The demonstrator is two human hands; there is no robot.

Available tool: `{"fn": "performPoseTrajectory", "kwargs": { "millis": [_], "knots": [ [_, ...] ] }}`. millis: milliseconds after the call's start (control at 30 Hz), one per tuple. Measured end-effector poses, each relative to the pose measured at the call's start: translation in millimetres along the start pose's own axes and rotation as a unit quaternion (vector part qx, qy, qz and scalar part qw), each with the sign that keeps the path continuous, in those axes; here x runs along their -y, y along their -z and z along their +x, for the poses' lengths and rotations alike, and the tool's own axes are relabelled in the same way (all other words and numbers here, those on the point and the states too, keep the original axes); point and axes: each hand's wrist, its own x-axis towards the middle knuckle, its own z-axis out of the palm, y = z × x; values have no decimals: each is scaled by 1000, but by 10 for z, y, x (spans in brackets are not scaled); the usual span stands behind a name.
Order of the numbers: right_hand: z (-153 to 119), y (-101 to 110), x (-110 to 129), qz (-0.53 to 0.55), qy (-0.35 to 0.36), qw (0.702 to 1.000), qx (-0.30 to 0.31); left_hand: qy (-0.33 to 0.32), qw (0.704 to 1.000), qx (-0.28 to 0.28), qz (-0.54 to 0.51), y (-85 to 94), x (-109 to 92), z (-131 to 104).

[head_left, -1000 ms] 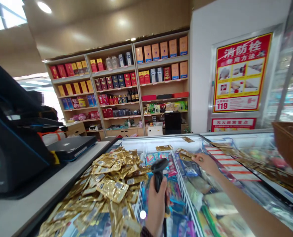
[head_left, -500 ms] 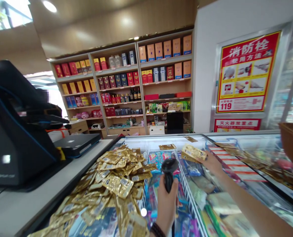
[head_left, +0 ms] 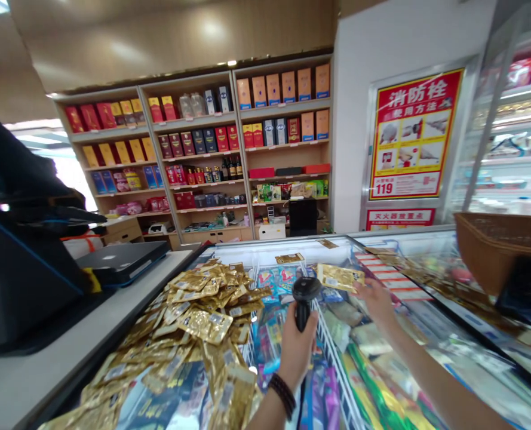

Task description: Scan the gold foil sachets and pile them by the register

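Note:
My left hand (head_left: 295,349), with a dark beaded bracelet on its wrist, is wrapped round the handle of a black handheld scanner (head_left: 306,292). To its right, my right hand (head_left: 375,298) grips the end of a gold packet (head_left: 339,277) that points left toward the scanner. A large heap of gold packets (head_left: 206,322) lies on the glass freezer top to the left. One more gold packet (head_left: 289,258) rests flat beyond the scanner. Wire baskets of colourful packages show beneath both hands.
A black terminal (head_left: 18,257) and a flat black device (head_left: 124,261) stand on the left counter. At the right is a brown basket (head_left: 493,251), with more gold packets (head_left: 448,280) beside it. Shelves of boxes (head_left: 198,143) and a red poster (head_left: 415,134) are behind.
The view has turned right, so the brown basket shows more. The packet in my right hand has come nearer the scanner and now lies more level, held by its end.

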Motion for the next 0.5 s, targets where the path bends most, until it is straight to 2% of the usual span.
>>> {"fn": "performPoseTrajectory", "kwargs": {
  "millis": [200, 500],
  "knots": [
    [-212, -11, -72, 54, -18, 998, -26, 5, 1000, 20, 12, -27, -37, -78],
    [-171, -62, -146, 70, -14, 997, -10, 13, 999, 41, 25, -44, -102, -114]
  ]
}}
